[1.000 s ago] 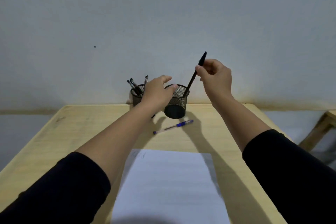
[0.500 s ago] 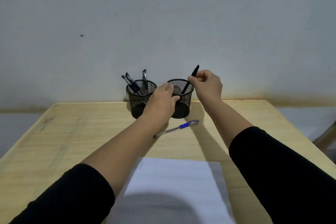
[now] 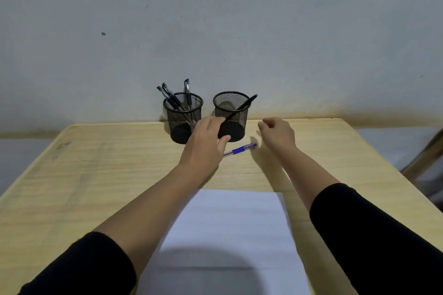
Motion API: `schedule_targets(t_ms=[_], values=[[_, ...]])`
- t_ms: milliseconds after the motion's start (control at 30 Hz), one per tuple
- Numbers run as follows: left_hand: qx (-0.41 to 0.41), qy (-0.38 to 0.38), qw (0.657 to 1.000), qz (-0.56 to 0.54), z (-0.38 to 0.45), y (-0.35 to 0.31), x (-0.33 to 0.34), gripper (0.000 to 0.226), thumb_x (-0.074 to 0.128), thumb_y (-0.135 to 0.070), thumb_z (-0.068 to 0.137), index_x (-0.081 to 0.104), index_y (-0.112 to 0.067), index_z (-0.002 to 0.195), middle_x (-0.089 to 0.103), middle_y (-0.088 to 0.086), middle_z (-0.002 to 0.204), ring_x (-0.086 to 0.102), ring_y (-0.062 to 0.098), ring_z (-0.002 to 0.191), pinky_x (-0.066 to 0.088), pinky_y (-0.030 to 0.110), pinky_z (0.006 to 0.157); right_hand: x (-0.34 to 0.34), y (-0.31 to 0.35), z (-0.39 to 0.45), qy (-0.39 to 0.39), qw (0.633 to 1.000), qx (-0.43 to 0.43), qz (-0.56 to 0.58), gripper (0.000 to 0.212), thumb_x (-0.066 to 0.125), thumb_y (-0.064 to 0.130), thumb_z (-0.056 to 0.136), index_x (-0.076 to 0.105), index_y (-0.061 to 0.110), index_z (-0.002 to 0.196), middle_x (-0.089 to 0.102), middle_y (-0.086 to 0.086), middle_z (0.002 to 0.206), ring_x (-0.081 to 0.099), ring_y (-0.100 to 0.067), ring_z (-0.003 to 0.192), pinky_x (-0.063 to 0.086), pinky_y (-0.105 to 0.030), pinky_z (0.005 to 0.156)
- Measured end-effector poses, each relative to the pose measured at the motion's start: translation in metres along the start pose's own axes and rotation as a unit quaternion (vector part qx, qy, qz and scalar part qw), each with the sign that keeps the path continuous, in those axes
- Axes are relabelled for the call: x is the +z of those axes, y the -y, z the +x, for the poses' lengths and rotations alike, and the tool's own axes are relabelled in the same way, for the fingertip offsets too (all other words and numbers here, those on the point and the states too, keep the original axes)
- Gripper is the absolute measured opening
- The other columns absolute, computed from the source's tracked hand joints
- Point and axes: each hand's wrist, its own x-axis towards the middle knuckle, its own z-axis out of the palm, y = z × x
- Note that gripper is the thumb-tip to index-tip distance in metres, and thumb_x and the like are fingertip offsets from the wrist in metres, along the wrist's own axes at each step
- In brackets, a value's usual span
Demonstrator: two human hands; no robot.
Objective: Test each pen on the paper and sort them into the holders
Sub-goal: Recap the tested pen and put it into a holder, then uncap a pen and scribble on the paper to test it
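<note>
— Two black wire-mesh pen holders stand at the far edge of the pale wooden table [image 3: 96, 170], against the wall. Which one has what in it?

— On the left, the left mesh holder [image 3: 183, 117] carries several black pens [image 3: 171, 97], their caps sticking up above the rim. Beside it, the right mesh holder [image 3: 231, 115] has a single black pen [image 3: 247, 102] leaning inside, its top poking out over the right side of the rim.

— And the hands?

— Near the foot of the right mesh holder is the left hand [image 3: 206, 141], palm down and fingers loosely spread, gripping nothing; whether the fingertips actually touch the mesh I cannot tell. To the right of that holder, apart from it, the right hand [image 3: 278, 133] is curled loosely with nothing in it.

— Any pen left out?

— Yes, a blue-and-clear ballpoint pen [image 3: 241, 149] lies flat on the table just in front of the right mesh holder, between the two hands. Its near end runs under the left hand's thumb side; its far end points toward the right hand, close to it but not touching.

— The paper?

— A white sheet of paper [image 3: 230, 230] lies nearer the person, between the black-sleeved forearms, with a shadow across its near part.
</note>
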Motion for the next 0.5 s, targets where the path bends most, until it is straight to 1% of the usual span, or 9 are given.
schedule_targets(t_ms=[67,100,167,200,267,333,367,433,500], values=[[-0.011,-0.01,1.0,0.009,-0.012,0.0,0.003,0.042,0.063,-0.019,0.084,0.052,-0.006,0.122,0.054,0.011,0.12,0.05,0.025,0.114,0.04,0.031,0.099,-0.001,-0.009,-0.006,0.023,0.999,0.006,-0.034,0.038,0.055,0.026,0.091,0.058,0.007,0.123,0.061,-0.009,0.128,0.054,-0.025,0.119,0.04,-0.028,0.092],[-0.027,0.005,1.0,0.007,-0.017,-0.001,0.003,0.041,0.063,-0.021,0.084,0.053,-0.008,0.121,0.055,0.009,0.118,0.05,0.023,0.112,0.041,0.03,0.094,-0.001,-0.013,-0.01,0.025,0.999,0.008,-0.039,0.038,0.058,0.028,0.09,0.059,0.007,0.122,0.062,-0.009,0.127,0.055,-0.025,0.118,0.04,-0.028,0.091],[-0.076,0.068,0.995,0.004,-0.024,-0.003,0.004,0.037,0.062,-0.027,0.085,0.054,-0.014,0.118,0.057,0.003,0.111,0.053,0.017,0.105,0.043,0.028,0.085,0.001,-0.017,-0.018,0.016,0.999,0.007,-0.039,0.037,0.061,0.031,0.088,0.062,0.008,0.117,0.064,-0.009,0.122,0.057,-0.025,0.112,0.039,-0.027,0.084],[-0.097,0.096,0.991,0.009,-0.026,-0.002,0.005,0.035,0.062,-0.028,0.085,0.055,-0.016,0.116,0.06,0.001,0.106,0.055,0.016,0.101,0.044,0.029,0.082,0.002,-0.018,-0.021,0.012,0.999,0.008,-0.035,0.036,0.062,0.032,0.087,0.063,0.008,0.113,0.065,-0.01,0.118,0.059,-0.025,0.108,0.038,-0.026,0.08],[-0.113,0.116,0.987,0.02,-0.028,-0.002,0.006,0.027,0.062,-0.026,0.085,0.059,-0.016,0.11,0.064,0.002,0.099,0.059,0.02,0.093,0.049,0.032,0.078,0.008,-0.018,-0.029,0.014,1.0,0.012,-0.021,0.033,0.063,0.034,0.085,0.067,0.008,0.104,0.068,-0.01,0.108,0.06,-0.023,0.098,0.038,-0.025,0.074],[-0.131,0.103,0.986,0.002,-0.029,-0.004,0.006,0.02,0.062,-0.021,0.085,0.063,-0.015,0.104,0.068,0.004,0.095,0.061,0.021,0.087,0.052,0.035,0.079,0.012,-0.017,-0.036,0.014,1.0,0.019,-0.009,0.03,0.064,0.034,0.083,0.069,0.007,0.096,0.07,-0.009,0.099,0.059,-0.02,0.089,0.036,-0.025,0.069],[-0.143,0.091,0.985,-0.019,-0.03,-0.005,0.006,0.018,0.063,-0.018,0.084,0.065,-0.015,0.101,0.069,0.004,0.093,0.063,0.021,0.085,0.053,0.035,0.079,0.014,-0.016,-0.039,0.01,1.0,0.023,-0.004,0.03,0.065,0.034,0.083,0.069,0.006,0.094,0.07,-0.009,0.097,0.059,-0.021,0.088,0.035,-0.024,0.068],[-0.171,0.06,0.981,-0.069,-0.031,-0.01,0.002,0.016,0.062,-0.014,0.084,0.067,-0.013,0.098,0.071,0.004,0.087,0.065,0.018,0.08,0.053,0.031,0.076,0.015,-0.012,-0.045,-0.003,0.999,0.039,0.018,0.034,0.065,0.036,0.082,0.067,0.006,0.098,0.069,-0.009,0.098,0.062,-0.024,0.094,0.036,-0.024,0.069],[-0.196,0.035,0.973,-0.114,-0.032,-0.015,-0.003,0.014,0.061,-0.013,0.083,0.068,-0.013,0.096,0.07,0.003,0.081,0.065,0.016,0.076,0.053,0.026,0.071,0.015,-0.008,-0.05,-0.009,0.997,0.055,0.062,0.035,0.068,0.038,0.079,0.066,0.009,0.098,0.069,-0.008,0.098,0.065,-0.025,0.095,0.045,-0.027,0.074]])
